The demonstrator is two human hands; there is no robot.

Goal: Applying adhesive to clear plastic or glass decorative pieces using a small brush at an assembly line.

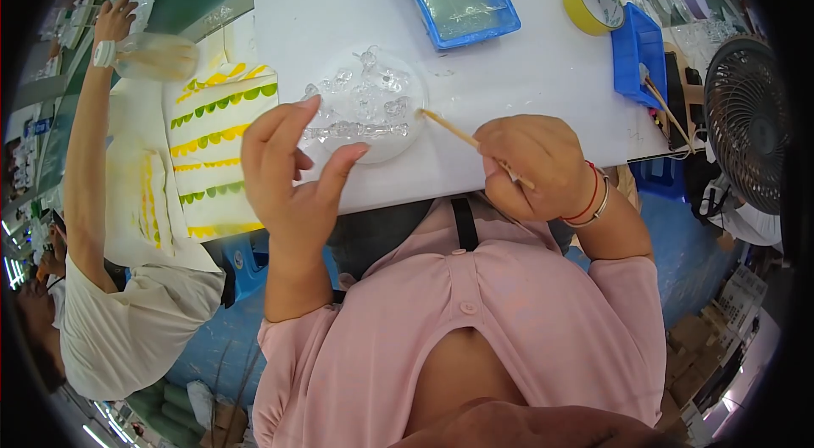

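Observation:
A round clear dish (417, 133) lies on the white tabletop, with several small clear, shiny pieces (369, 96) on it. At its near left edge is my left hand (292, 172), open, thumb and fingers spread apart, with nothing seen between them. Some of the clear pieces show just past the fingertips. My right hand (532, 161) is closed around a thin wooden stick (449, 128). The stick slants leftward, its slightly darker tip at the right rim of the dish. Whether the tip touches anything I cannot tell.
Beyond the dish stands a blue tray (475, 37) lined with clear film. To the right are yellow tape (585, 7), a blue bin (638, 54), a wooden-handled brush (666, 105) and a black fan (746, 126). A co-worker's arm (89, 160) reaches past painted sheets (216, 130) at left.

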